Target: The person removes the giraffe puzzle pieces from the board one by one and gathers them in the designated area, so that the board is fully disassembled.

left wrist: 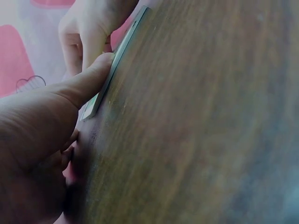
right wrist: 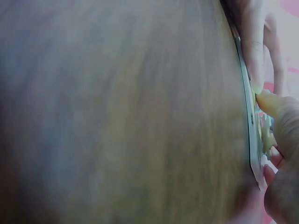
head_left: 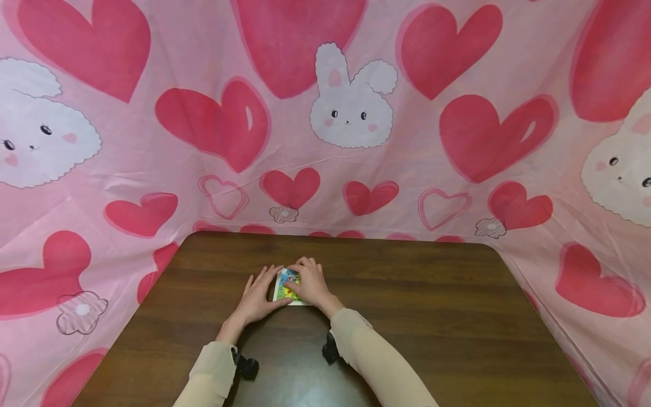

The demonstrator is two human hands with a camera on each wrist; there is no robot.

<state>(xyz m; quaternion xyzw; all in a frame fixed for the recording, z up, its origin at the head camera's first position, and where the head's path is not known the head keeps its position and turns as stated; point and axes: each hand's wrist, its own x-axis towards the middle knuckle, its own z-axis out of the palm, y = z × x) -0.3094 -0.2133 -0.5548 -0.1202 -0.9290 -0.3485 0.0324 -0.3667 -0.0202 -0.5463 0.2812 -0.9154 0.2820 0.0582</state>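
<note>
A small, brightly coloured picture puzzle [head_left: 282, 290] in a white-edged tray lies flat on the table. My left hand [head_left: 256, 298] grips the tray from the left, its thumb along the near edge and fingertips at the far corner. My right hand [head_left: 311, 284] is over the tray's right side, covering much of the picture. In the right wrist view, a yellowish-green puzzle piece [right wrist: 266, 136] stands tilted above the tray between my right thumb and fingers. The left wrist view shows my left thumb [left wrist: 96, 77] on the tray's side edge [left wrist: 119, 58].
The brown wooden table [head_left: 432, 316] extends on all sides of the tray. Pink cloth [head_left: 366, 164] with hearts and rabbits hangs behind the table and along both sides. A black wrist camera [head_left: 247, 367] sits at the left cuff, another [head_left: 330, 347] at the right.
</note>
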